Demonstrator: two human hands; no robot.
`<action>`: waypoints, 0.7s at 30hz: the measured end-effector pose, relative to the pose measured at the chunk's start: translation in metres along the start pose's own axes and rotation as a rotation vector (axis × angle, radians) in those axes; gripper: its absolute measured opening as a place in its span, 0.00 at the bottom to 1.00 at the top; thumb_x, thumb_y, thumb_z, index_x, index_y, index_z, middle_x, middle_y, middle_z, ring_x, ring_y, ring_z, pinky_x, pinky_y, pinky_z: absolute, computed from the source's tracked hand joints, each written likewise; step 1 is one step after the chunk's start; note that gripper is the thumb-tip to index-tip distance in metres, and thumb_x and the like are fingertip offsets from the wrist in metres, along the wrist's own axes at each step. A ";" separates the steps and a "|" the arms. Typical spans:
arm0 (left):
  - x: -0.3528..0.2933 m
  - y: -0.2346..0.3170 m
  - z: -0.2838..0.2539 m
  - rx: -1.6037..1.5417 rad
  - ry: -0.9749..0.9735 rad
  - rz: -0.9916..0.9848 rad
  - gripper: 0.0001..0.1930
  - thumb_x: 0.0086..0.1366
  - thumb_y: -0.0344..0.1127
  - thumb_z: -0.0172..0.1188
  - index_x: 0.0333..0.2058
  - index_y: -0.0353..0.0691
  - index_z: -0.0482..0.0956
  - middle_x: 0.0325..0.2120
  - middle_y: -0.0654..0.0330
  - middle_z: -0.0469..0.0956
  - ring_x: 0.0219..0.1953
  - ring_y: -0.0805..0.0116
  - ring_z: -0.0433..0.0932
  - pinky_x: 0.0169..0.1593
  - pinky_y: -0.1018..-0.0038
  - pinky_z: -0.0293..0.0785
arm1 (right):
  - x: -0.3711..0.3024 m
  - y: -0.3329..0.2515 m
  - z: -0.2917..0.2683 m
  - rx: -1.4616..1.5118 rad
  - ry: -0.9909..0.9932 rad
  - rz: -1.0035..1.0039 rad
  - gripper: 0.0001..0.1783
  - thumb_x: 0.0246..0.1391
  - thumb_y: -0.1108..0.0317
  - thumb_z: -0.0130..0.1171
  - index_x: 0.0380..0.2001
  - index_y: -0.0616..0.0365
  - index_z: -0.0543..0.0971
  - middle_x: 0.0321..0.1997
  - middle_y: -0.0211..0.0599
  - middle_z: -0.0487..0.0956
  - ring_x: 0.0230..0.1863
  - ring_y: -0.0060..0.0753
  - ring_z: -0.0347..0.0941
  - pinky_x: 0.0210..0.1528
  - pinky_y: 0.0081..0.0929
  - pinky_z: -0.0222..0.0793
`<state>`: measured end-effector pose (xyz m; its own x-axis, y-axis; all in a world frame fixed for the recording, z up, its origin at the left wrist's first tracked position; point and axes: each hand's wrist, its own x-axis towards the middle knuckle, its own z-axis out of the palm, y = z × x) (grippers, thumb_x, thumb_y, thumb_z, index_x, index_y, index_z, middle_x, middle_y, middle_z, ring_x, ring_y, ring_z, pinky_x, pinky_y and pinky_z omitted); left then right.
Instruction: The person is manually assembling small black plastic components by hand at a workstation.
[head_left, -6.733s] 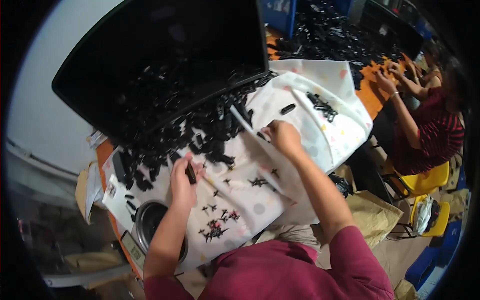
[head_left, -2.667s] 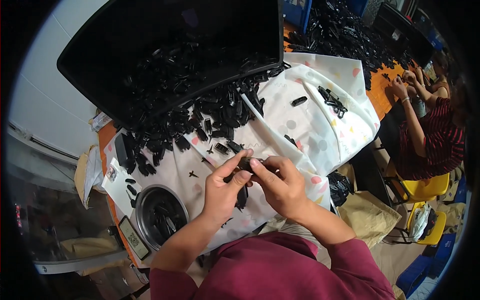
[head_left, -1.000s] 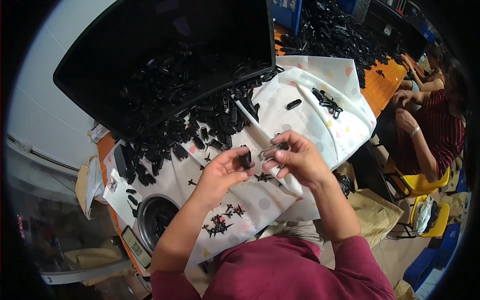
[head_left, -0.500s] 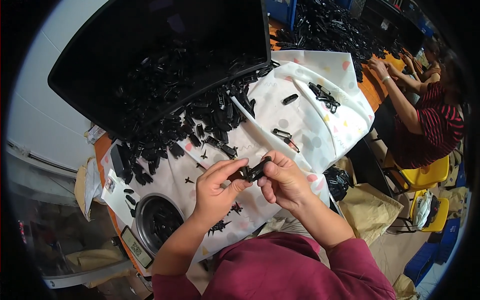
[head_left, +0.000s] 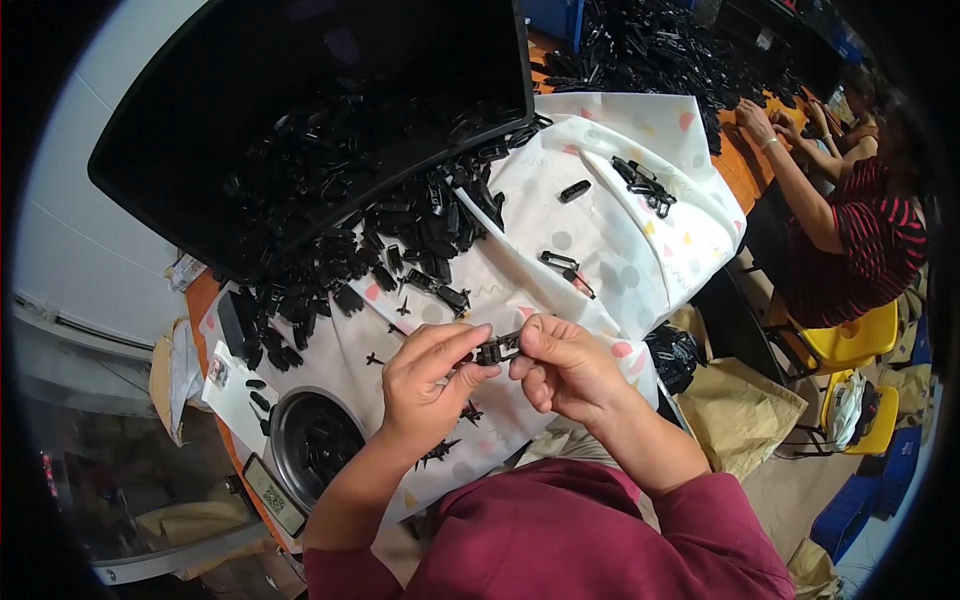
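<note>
Over the patterned cloth [head_left: 600, 230], left fingers [head_left: 450, 344] and right fingers [head_left: 548, 342] pinch what seems one black piece [head_left: 492, 352].

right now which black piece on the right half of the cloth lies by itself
The oblong piece, just left of the cluster. Nothing touches it, whereas the cluster's pieces overlap and the small group nearer the right hand sits close together.
</note>
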<state>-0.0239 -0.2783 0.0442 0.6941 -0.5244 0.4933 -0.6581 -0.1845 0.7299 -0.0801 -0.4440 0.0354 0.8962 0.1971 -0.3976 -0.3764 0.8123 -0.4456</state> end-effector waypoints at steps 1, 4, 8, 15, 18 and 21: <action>-0.001 0.000 -0.001 0.037 -0.004 0.017 0.18 0.44 0.24 0.64 0.38 0.37 0.76 0.30 0.57 0.74 0.27 0.67 0.73 0.29 0.78 0.70 | -0.001 0.001 0.000 -0.023 0.009 0.004 0.09 0.51 0.63 0.54 0.27 0.56 0.70 0.19 0.42 0.76 0.08 0.31 0.67 0.07 0.20 0.60; 0.009 0.011 -0.010 0.441 -0.064 0.311 0.17 0.44 0.24 0.63 0.37 0.36 0.76 0.30 0.57 0.74 0.28 0.65 0.73 0.30 0.77 0.70 | 0.003 0.002 -0.010 -0.121 -0.002 0.002 0.09 0.51 0.63 0.54 0.26 0.57 0.70 0.19 0.42 0.76 0.08 0.31 0.68 0.08 0.20 0.61; 0.011 0.008 -0.008 0.492 -0.114 0.307 0.16 0.46 0.26 0.62 0.38 0.32 0.75 0.29 0.57 0.74 0.30 0.65 0.74 0.31 0.78 0.70 | 0.011 0.000 -0.009 -0.103 0.016 0.021 0.10 0.51 0.62 0.54 0.25 0.58 0.70 0.19 0.43 0.76 0.08 0.31 0.67 0.08 0.20 0.62; -0.004 -0.006 0.028 -0.546 0.158 -0.380 0.18 0.55 0.24 0.57 0.46 0.31 0.70 0.37 0.60 0.72 0.36 0.78 0.71 0.40 0.84 0.68 | 0.009 0.011 -0.001 -0.629 0.163 -0.306 0.16 0.54 0.60 0.50 0.37 0.62 0.68 0.30 0.39 0.76 0.18 0.24 0.71 0.16 0.18 0.67; -0.007 -0.011 0.033 -0.712 0.173 -0.551 0.17 0.55 0.24 0.57 0.45 0.31 0.70 0.35 0.62 0.73 0.36 0.79 0.71 0.41 0.84 0.67 | 0.009 0.012 -0.010 -0.876 0.232 -0.441 0.18 0.55 0.63 0.49 0.46 0.61 0.67 0.35 0.36 0.74 0.26 0.21 0.72 0.22 0.17 0.69; -0.013 -0.016 0.025 -0.703 0.132 -0.560 0.14 0.58 0.27 0.54 0.44 0.30 0.71 0.35 0.62 0.74 0.36 0.78 0.71 0.41 0.83 0.66 | 0.011 0.017 -0.021 -0.690 -0.002 -0.405 0.14 0.52 0.68 0.53 0.40 0.64 0.71 0.28 0.34 0.75 0.27 0.21 0.73 0.25 0.16 0.70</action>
<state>-0.0298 -0.2896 0.0144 0.9149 -0.4036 -0.0017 0.0852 0.1891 0.9783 -0.0814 -0.4399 0.0069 0.9944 -0.0390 -0.0977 -0.0818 0.2978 -0.9511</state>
